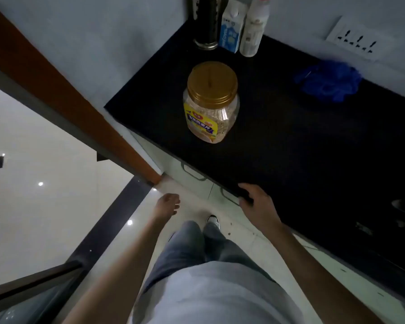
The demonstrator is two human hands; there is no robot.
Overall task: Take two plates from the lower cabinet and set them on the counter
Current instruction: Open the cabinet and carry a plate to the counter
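- Counter (290,148), black, with lower cabinet (173,163) doors shut beneath.
- Right hand (257,206), 5 o'clock of the jar (211,101), fingers curled over the counter edge.
- Left hand (167,204) loosely curled, empty.

Person, seen from the head camera
- Torso: plain pale grey cotton t-shirt (215,298), loose at the hem
- Legs: faded blue-grey denim jeans (185,246), straight cut
- Foot: one dark low sneaker (212,221) with white toe cap; the other mostly hidden
- Arms: forearms bare down to left hand (167,204) and right hand (256,208)
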